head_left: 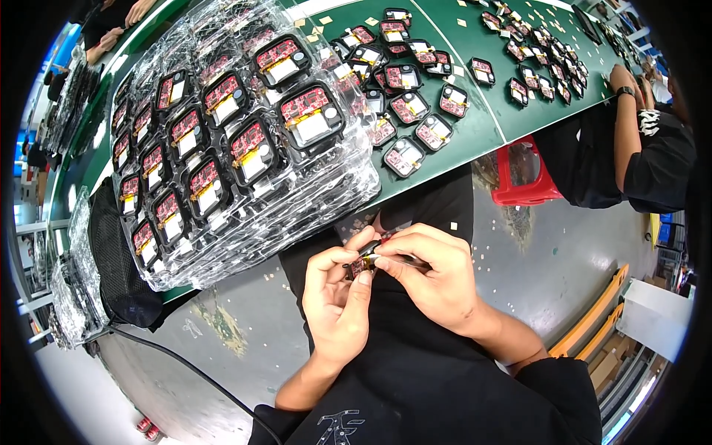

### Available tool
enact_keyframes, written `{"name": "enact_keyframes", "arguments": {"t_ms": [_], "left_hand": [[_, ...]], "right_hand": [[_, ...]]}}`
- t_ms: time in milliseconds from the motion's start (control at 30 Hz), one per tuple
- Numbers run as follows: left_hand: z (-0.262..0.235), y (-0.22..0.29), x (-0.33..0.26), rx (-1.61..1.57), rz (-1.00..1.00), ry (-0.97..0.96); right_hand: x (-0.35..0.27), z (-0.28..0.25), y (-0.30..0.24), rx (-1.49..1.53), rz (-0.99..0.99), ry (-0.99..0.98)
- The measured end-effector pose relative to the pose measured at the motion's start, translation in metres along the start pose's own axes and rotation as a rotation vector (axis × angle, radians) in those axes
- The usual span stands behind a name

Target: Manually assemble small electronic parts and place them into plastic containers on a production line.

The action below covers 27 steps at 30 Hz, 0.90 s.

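Left hand (335, 297) raised in front of the lap, palm toward the body, thumb and fingers curled in, pinching a small black module (363, 264) with a red circuit board showing. Right hand (434, 278) comes in from the right, fingers bent over the same piece, thumb and forefinger closed on a thin dark tool (404, 260) laid against the module's right side. Module sits between the two sets of fingertips, touching both, held over dark clothing, just below the green table's (482, 122) near edge.

On the table to the left: stack of clear plastic trays (245, 215), top tray filled with like modules, red boards and white patches up; roughly twenty visible, exact count unclear through glare. Past the stack, loose modules (408, 107) lie scattered near each other, about twenty; a further scatter lies farther right, too small to count. One red stool (523, 182) under the table. Another person's arm (627, 126) rests on the table's far right edge.
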State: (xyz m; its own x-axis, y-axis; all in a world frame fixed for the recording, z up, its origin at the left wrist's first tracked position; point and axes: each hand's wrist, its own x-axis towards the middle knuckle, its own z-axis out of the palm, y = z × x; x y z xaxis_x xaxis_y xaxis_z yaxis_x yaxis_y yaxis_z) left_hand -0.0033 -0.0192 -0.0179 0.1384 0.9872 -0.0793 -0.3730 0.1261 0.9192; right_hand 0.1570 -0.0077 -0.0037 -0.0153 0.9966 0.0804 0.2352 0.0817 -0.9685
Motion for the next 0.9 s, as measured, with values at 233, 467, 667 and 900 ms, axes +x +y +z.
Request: {"name": "enact_keyframes", "arguments": {"t_ms": [233,467,667,900], "left_hand": [[-0.004,0.003,0.002,-0.055,0.005,-0.033],[-0.009,0.001,0.001,-0.01,-0.028,-0.038],[-0.016,0.005,0.011,-0.178,-0.081,-0.024],[-0.014,0.008,0.01,-0.191,-0.105,-0.044]], "right_hand": [[0.004,-0.001,-0.004,-0.033,0.036,0.053],[0.011,-0.011,-0.009,0.069,0.271,-0.105],[0.012,-0.011,-0.001,0.3,0.32,-0.137],[0.018,-0.017,-0.001,0.301,0.347,-0.175]]}}
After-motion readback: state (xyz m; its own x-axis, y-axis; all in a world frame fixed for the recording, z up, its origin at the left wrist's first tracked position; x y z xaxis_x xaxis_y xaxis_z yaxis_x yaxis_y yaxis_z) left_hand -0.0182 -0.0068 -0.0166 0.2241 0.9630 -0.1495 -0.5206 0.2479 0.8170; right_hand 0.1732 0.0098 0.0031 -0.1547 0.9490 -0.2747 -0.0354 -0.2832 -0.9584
